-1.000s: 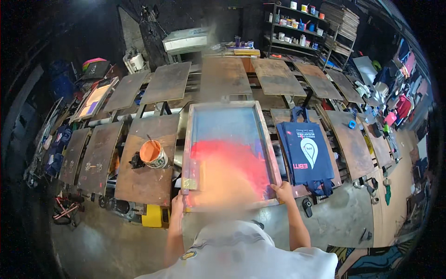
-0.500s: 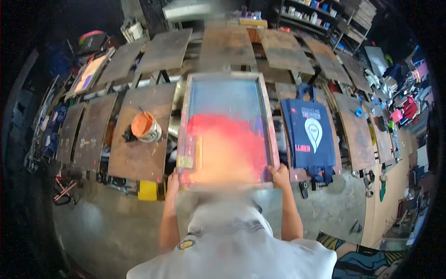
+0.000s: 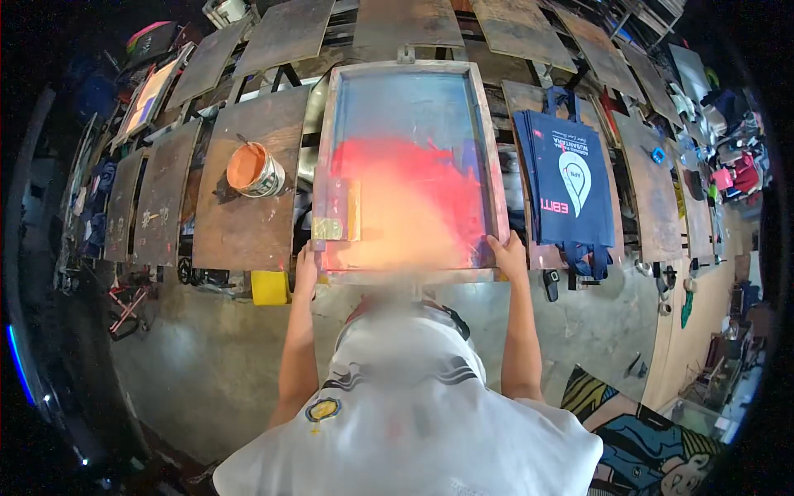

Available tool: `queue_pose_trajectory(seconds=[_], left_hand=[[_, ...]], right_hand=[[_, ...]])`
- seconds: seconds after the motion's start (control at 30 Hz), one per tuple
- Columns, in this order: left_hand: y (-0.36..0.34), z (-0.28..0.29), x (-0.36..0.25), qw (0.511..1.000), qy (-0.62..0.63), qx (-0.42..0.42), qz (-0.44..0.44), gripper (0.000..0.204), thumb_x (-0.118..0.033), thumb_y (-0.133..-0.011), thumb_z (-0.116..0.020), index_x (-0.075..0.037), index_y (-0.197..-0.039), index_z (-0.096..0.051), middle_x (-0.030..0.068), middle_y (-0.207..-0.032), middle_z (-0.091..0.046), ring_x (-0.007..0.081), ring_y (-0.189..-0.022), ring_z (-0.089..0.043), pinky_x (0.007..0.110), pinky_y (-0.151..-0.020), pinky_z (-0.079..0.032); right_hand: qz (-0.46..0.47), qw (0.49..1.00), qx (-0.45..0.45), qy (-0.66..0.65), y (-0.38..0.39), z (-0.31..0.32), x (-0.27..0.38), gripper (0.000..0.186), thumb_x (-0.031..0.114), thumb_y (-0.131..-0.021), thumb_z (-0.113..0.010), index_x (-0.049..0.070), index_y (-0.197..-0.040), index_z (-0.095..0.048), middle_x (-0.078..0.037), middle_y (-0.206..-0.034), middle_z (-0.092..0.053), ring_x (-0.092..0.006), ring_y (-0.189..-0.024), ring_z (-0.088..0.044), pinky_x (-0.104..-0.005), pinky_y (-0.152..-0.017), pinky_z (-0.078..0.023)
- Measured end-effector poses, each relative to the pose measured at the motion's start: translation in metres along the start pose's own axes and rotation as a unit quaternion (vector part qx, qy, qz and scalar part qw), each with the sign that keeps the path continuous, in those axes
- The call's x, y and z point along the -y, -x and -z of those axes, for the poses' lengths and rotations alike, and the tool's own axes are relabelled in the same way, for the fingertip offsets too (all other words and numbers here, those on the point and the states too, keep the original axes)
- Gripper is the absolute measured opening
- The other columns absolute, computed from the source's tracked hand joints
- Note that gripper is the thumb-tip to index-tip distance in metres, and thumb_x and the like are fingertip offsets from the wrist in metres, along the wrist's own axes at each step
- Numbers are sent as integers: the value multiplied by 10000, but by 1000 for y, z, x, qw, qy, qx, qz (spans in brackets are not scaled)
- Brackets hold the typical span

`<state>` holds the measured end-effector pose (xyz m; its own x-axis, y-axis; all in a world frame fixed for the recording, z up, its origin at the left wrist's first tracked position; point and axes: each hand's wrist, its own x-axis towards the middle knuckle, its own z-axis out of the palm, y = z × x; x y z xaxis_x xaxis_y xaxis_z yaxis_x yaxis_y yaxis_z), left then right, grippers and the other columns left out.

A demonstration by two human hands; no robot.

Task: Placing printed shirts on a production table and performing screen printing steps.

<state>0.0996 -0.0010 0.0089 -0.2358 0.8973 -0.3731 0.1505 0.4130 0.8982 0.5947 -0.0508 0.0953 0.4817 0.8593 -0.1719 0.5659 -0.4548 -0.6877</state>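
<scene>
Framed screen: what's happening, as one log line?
left hand: holds framed screen, near left corner; right hand: holds near right corner; bucket: screen's left; blue bags: screen's right

two rows of stained brown boards (image 3: 285, 37) stretch across the room, the far row cut off by the upper edge. below spreads a grey floor (image 3: 211, 355), with a tan strip (image 3: 703, 289) toward the right. at far left, a thin blue light (image 3: 18, 364) glows amid deep darkness.

Bucket (image 3: 260, 174) on a board (image 3: 248, 236) left of the printing screen (image 3: 405, 178) — bags (image 3: 566, 182) on another board (image 3: 544, 257) to its right
</scene>
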Motion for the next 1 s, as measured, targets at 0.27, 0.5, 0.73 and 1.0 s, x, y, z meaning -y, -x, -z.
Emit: queue_pose_trajectory(seconds=[0.27, 0.5, 0.73, 1.0], left_hand=[[-20, 8, 21, 993, 94, 71, 13, 578, -431, -1033, -410, -9, -1424, -470, 64, -1351, -558, 176, -1232, -526, 303, -1040, -402], [5, -16, -11, 994, 36, -93, -47, 499, -406, -1006, -520, 48, -1195, -602, 142, -1146, -652, 243, -1060, -595, 336, -954, -445], [9, -14, -14, 947, -78, -241, -199, 238, -185, -949, -594, 30, -1030, -656, 207, -937, -682, 369, -889, -646, 410, -838, -492], [34, -16, -36, 916, -112, -244, -298, 105, -81, -888, -601, 13, -882, -648, 170, -851, -631, 360, -825, -619, 423, -759, -481]], right_hand=[[78, 996, -31, -37, -7, -19, -7, 582, 451, -802, -753, -76, -980, -583, -311, -890, -649, -472, -866, -638, -483, -736, -500], [37, 999, -6, -14, -7, -18, -19, 600, 474, -806, -733, -65, -1034, -599, -325, -976, -654, -489, -982, -630, -494, -806, -496], [52, 998, 6, -15, -6, -14, -5, 603, 450, -814, -723, -66, -1104, -612, -315, -1035, -663, -453, -1030, -639, -465, -861, -501], [52, 992, -76, 89, 8, -21, -14, 556, 454, -868, -679, -65, -1026, -556, -321, -891, -639, -502, -912, -623, -510, -771, -485]])
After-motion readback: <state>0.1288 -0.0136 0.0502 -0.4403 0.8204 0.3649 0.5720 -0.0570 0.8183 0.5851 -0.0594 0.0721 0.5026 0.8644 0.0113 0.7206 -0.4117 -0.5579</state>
